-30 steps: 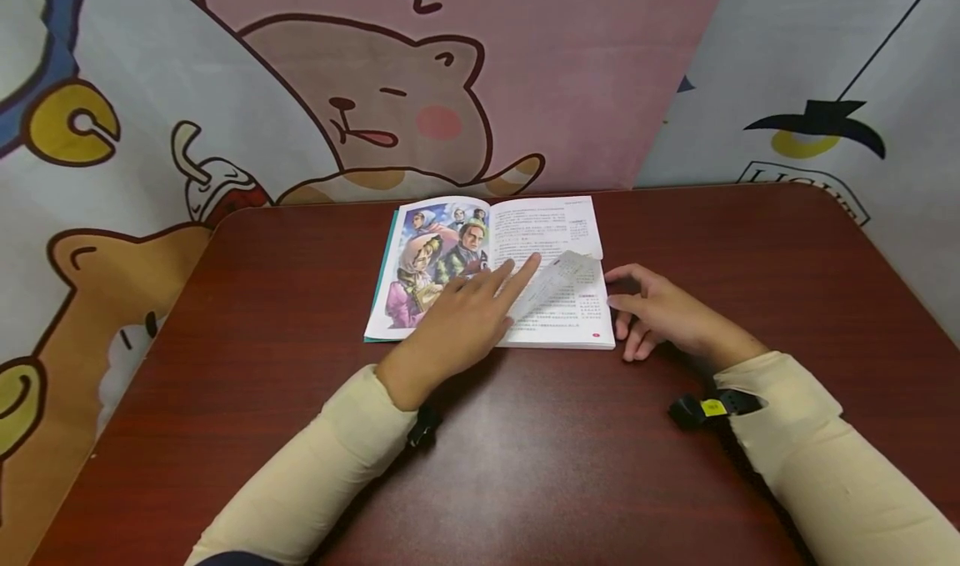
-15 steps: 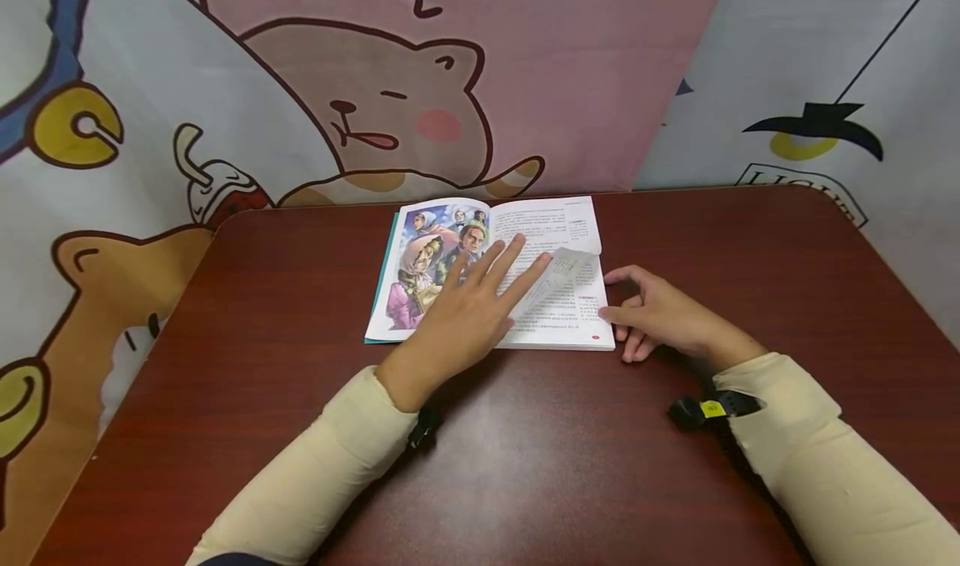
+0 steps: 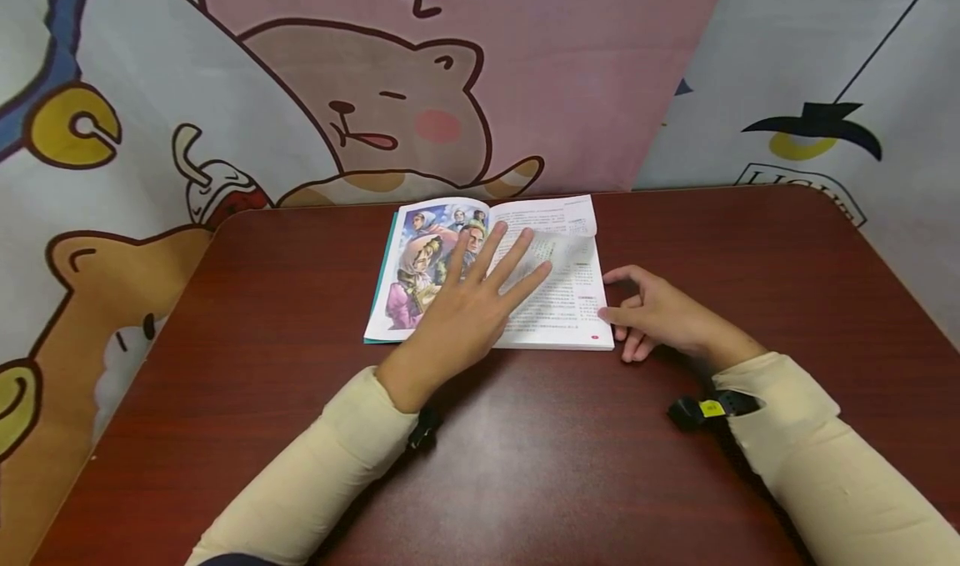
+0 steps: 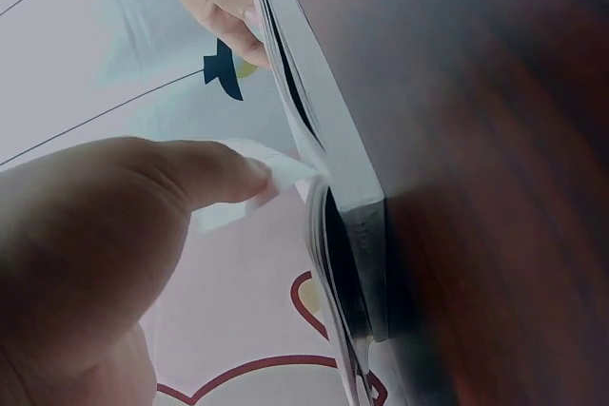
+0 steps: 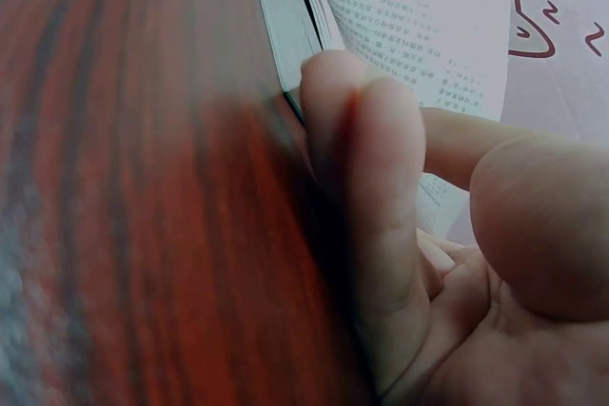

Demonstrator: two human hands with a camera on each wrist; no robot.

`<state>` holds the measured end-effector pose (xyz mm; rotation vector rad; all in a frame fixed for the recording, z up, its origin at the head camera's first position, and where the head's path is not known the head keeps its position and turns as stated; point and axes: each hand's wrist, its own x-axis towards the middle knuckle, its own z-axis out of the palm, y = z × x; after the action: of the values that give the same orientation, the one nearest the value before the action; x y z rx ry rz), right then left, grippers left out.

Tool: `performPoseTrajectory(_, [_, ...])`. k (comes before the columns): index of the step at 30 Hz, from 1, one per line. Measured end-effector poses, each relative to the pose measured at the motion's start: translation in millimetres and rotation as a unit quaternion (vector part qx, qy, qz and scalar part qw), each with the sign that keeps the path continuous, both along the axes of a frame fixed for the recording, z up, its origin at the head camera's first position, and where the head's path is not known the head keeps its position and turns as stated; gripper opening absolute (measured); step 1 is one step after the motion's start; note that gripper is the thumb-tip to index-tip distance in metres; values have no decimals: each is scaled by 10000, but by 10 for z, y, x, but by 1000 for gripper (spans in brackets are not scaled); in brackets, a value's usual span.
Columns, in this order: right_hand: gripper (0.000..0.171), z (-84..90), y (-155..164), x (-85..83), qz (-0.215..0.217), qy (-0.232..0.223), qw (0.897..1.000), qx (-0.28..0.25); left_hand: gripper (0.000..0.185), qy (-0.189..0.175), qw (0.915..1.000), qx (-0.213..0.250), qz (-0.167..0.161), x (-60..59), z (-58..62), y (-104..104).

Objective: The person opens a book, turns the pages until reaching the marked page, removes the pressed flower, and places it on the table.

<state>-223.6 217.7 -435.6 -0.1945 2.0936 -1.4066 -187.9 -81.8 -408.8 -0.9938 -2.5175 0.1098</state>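
An open book (image 3: 420,287) lies on the table, a colour illustration on its left page and print on its right. My left hand (image 3: 468,312) is over the middle of the book with fingers straight and spread. In the left wrist view, its thumb (image 4: 224,173) touches a raised, curved page (image 4: 281,173). My right hand (image 3: 663,312) is at the book's right edge. Its thumb rests on the edge of the right page, and the other fingers bend beside the book. The left palm hides part of both pages.
The dark red-brown table (image 3: 510,458) extends in front of the book and to both sides. Behind it stands a wall covering with cartoon animals (image 3: 375,99). Black devices (image 3: 686,412) are strapped at both wrists, below cream sleeves (image 3: 825,458).
My left fingers have spread and swung upward over the book. The folded-over page has opened out flatter toward the right. My right thumb has shifted slightly onto the page edge.
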Motion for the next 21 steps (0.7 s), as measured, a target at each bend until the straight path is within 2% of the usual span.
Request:
performPoseTrajectory(5, [72,9,-7,10,-2,-32,10000,-10,62,-6,9999,-45,-92,-5,-8,-7])
performPoseTrajectory(11, [71,13,-10,9,10,-6,10000,-17,60,-123,9999,-109,-44,-2,-10,-9])
performPoseTrajectory(21, [71,8,-5,6,33,6,10000,-44,57,-26,9994,-353,46,3,-12,-23])
